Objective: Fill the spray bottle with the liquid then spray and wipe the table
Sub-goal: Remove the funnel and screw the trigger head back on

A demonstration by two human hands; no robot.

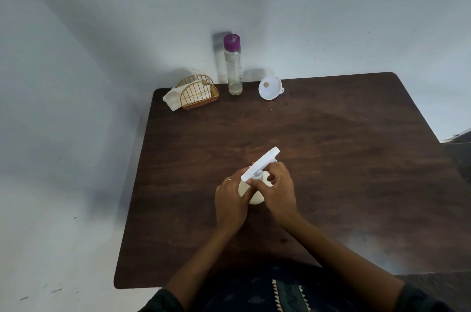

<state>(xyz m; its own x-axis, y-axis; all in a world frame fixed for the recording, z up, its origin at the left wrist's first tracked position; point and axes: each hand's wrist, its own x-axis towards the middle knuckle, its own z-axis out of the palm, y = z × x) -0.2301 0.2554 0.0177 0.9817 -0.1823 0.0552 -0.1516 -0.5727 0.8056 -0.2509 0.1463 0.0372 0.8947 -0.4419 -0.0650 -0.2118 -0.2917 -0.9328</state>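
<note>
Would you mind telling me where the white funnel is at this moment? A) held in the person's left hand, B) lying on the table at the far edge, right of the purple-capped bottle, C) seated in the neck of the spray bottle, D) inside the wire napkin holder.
B: the funnel lies on the table by the far edge, right of the purple-capped bottle, away from both hands.

Your counter (331, 158) is a dark wood-grain top with rounded corners, pushed against a pale wall. Along its far edge you have a gold wire holder (200, 93) with white napkins (173, 100) at the left corner, a tall clear bottle (234, 66) with a purple cap standing upright just beside it, and a white funnel (270, 88) lying near the bottle. Closer to you, the white spray bottle (254, 184) stands on the wood.
</note>
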